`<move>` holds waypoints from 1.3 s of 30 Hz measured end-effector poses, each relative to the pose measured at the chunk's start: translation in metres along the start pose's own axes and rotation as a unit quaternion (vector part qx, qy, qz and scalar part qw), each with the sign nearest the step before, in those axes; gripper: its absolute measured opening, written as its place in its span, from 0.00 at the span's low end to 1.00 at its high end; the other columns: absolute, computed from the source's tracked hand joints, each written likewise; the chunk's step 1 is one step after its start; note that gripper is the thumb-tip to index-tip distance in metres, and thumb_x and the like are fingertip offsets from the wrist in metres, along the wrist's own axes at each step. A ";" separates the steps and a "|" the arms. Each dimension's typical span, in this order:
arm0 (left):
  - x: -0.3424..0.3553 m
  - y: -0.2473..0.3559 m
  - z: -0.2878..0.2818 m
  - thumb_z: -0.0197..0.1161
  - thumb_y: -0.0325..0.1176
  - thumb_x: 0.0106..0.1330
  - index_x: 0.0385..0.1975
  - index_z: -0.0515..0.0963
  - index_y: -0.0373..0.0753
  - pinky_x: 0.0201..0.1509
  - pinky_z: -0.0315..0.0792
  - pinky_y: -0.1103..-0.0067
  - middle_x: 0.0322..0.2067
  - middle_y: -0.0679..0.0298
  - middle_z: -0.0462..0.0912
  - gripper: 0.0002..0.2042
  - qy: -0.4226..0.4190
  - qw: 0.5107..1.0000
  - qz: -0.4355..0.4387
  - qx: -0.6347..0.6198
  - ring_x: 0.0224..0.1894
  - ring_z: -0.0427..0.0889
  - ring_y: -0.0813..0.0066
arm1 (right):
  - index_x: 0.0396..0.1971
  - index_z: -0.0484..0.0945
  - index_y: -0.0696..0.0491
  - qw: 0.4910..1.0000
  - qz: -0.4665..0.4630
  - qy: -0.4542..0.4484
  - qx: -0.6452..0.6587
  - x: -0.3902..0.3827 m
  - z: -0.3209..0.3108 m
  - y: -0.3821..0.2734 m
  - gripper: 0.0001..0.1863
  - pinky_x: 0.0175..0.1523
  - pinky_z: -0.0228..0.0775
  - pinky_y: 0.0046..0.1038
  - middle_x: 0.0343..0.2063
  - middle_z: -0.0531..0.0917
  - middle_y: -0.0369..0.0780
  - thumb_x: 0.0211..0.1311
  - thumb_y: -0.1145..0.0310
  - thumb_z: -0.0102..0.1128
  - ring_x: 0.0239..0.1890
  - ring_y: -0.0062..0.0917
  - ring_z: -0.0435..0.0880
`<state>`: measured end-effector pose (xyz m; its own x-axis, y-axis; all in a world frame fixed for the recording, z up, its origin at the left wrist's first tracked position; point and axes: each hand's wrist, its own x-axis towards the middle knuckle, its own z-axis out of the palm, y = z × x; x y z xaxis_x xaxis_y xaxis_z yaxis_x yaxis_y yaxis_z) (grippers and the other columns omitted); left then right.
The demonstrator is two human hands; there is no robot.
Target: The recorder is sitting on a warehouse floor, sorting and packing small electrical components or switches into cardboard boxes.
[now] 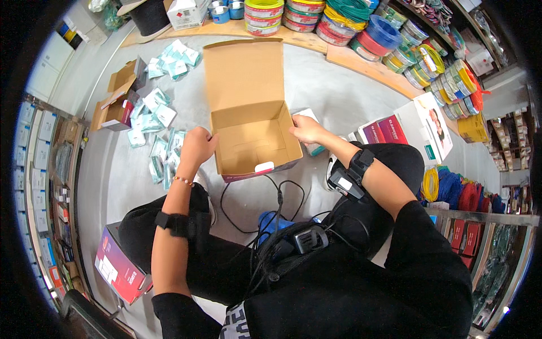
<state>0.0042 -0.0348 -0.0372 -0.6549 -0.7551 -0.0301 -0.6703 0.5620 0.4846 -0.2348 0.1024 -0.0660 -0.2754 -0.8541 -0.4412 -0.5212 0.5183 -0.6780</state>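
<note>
An empty-looking cardboard box (257, 135) stands between my legs, its brown inside facing up and its lid (244, 73) folded back away from me. My left hand (197, 146) is closed at the box's left wall, thumb at the rim. On the opposite side my right hand (305, 130) pinches the right wall near its upper edge. Just beyond and under that hand lies a white and teal packet (307, 115), partly covered by it. Many similar small packets (152, 121) lie in loose heaps left of the box.
An opened carton (121, 104) lies at the far left. Another carton (418, 127) stands at the right, and a purple-red one (121, 265) beside my left leg. Black cables (279, 198) loop in front of me. Wire coils (339, 22) line the back; shelves (48, 186) flank both sides.
</note>
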 end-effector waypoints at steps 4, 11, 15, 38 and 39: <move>0.006 -0.055 0.038 0.49 0.44 0.51 0.26 0.75 0.36 0.30 0.68 0.74 0.20 0.53 0.75 0.16 -0.023 0.997 -0.058 -0.045 0.26 0.75 0.61 | 0.27 0.68 0.62 0.998 0.016 -0.036 -0.049 0.021 0.012 0.009 0.13 0.16 0.64 0.26 0.10 0.73 0.42 0.44 0.68 0.43 0.08 0.25 0.71; -0.035 -0.121 0.095 0.52 0.40 0.44 0.29 0.74 0.33 0.39 0.66 0.75 0.28 0.48 0.74 0.17 -0.027 0.955 -0.294 -0.033 0.34 0.73 0.58 | 0.23 0.70 0.59 0.997 0.068 -0.022 -0.024 0.056 0.036 0.074 0.12 0.16 0.64 0.26 0.10 0.73 0.42 0.45 0.66 0.43 0.08 0.25 0.71; -0.044 -0.139 0.091 0.52 0.39 0.44 0.32 0.72 0.32 0.43 0.64 0.73 0.34 0.47 0.72 0.18 -0.007 0.916 -0.401 -0.029 0.38 0.71 0.56 | 0.28 0.69 0.59 0.994 0.104 -0.009 -0.026 0.078 0.057 0.091 0.14 0.19 0.65 0.26 0.15 0.75 0.44 0.46 0.64 0.43 0.11 0.27 0.73; -0.066 -0.251 0.104 0.56 0.35 0.46 0.24 0.74 0.34 0.36 0.69 0.76 0.39 0.52 0.67 0.10 -0.036 0.885 -0.396 0.241 0.35 0.73 0.62 | 0.31 0.65 0.59 0.973 0.061 -0.034 -0.222 0.089 0.064 0.103 0.22 0.33 0.65 0.35 0.24 0.75 0.49 0.41 0.56 0.51 0.28 0.39 0.74; -0.055 -0.235 0.100 0.55 0.33 0.47 0.24 0.74 0.35 0.36 0.69 0.77 0.38 0.52 0.68 0.08 -0.029 0.882 -0.421 0.209 0.35 0.73 0.62 | 0.33 0.65 0.57 0.966 0.043 -0.080 -0.241 0.086 0.054 0.108 0.21 0.33 0.65 0.34 0.24 0.75 0.48 0.41 0.57 0.50 0.29 0.38 0.74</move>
<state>0.1631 -0.0918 -0.2371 0.1269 -0.9527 -0.2763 -0.9900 -0.1045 -0.0943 -0.2712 0.0870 -0.2085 -0.2261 -0.7705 -0.5960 -0.8278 0.4745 -0.2994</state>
